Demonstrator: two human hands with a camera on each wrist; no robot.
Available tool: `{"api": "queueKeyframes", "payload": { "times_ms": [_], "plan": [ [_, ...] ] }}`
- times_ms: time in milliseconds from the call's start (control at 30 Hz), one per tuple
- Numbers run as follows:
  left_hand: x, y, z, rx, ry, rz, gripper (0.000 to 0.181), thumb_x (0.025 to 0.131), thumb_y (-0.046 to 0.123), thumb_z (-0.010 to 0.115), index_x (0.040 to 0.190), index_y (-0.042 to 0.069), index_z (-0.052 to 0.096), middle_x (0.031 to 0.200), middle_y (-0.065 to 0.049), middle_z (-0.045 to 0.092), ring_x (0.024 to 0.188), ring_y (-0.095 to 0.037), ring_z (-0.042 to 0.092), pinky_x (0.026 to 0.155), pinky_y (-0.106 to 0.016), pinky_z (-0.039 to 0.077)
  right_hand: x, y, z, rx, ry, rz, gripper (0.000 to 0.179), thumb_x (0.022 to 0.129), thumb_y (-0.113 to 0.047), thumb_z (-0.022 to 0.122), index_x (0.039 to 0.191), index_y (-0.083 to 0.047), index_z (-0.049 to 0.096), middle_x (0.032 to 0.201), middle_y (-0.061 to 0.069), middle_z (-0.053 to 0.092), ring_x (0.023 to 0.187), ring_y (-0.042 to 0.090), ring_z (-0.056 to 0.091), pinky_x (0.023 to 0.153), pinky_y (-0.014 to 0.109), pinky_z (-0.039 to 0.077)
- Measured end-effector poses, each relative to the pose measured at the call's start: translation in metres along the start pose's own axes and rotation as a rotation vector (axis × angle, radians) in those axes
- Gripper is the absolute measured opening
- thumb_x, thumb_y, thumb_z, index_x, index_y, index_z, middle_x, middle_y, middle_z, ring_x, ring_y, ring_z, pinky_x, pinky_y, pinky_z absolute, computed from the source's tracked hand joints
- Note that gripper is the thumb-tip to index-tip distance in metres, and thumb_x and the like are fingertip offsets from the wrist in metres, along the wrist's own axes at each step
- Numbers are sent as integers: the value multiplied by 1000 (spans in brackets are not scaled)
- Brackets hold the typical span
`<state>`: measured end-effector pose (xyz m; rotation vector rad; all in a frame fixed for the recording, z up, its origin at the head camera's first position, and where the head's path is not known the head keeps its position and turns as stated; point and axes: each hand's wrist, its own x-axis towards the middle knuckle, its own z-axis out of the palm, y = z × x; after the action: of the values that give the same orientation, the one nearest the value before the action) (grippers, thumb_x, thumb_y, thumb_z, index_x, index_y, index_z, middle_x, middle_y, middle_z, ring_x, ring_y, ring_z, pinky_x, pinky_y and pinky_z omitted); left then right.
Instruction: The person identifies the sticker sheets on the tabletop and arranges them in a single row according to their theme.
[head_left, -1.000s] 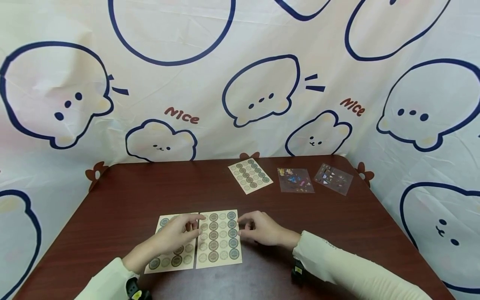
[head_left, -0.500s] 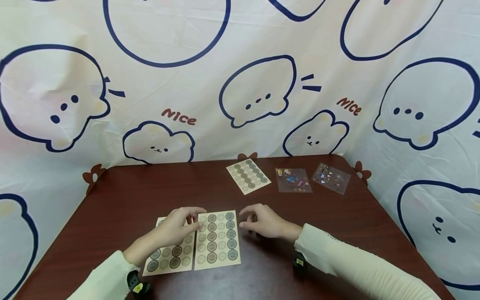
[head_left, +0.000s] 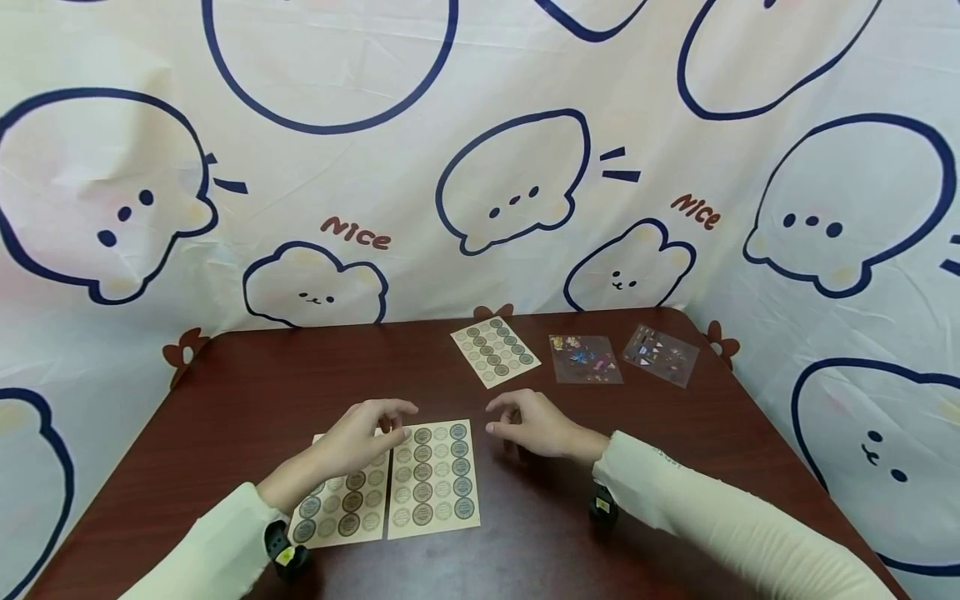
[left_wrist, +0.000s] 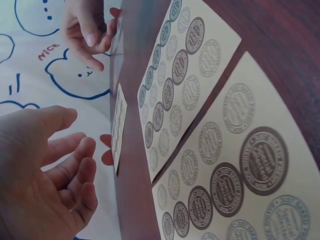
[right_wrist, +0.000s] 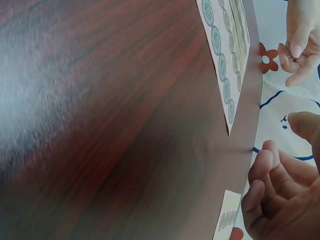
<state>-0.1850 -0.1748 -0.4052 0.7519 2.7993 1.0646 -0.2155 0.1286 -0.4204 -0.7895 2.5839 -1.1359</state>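
Brown bench (head_left: 543,525): front-right sticker sheet (head_left: 432,475) lay lengthwise twelve-to-six, five o'clock from left fingers (head_left: 390,406), nearer than right fingers (head_left: 510,398), both relaxed, empty!

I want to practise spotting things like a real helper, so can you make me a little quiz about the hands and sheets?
1. How many cream sheets with round printed circles lie on the table?

2. In the head view, where is the farthest cream sheet compared with the see-through sheets?
A) To their left
B) To their right
C) On top of them

3. True or false: the right hand is empty.

Key:
1. Three: two side by side in front, one farther back.
2. A.
3. True; its fingers hold nothing.
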Motion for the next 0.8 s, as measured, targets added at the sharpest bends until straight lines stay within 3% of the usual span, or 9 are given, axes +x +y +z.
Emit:
{"api": "queueKeyframes", "payload": {
  "times_ms": [333,533,800],
  "plan": [
    [9,0,-1,-19,-8,-57,30,97,10,64,126,2,66,82,2,61,73,-12,55,65,-25,46,9,5,-8,-8,23,18,34,96,-20,68,123,1,68,79,2,68,59,8,57,59,25,49],
    [23,-1,-2,-21,-5,-46,28,98,10,63,124,1,67,84,-2,62,74,-16,54,64,-25,45,13,13,-17,-26,42,39,34,96,-19,67,124,1,68,80,3,69,62,9,57,60,25,48],
    [38,0,0,-28,-31,-78,30,100,13,62,127,3,66,87,-2,64,76,-16,55,67,-28,45,21,26,-26,-13,69,74,33,97,-20,67,123,0,69,82,4,68,66,13,57,60,27,49]
  ]
}}
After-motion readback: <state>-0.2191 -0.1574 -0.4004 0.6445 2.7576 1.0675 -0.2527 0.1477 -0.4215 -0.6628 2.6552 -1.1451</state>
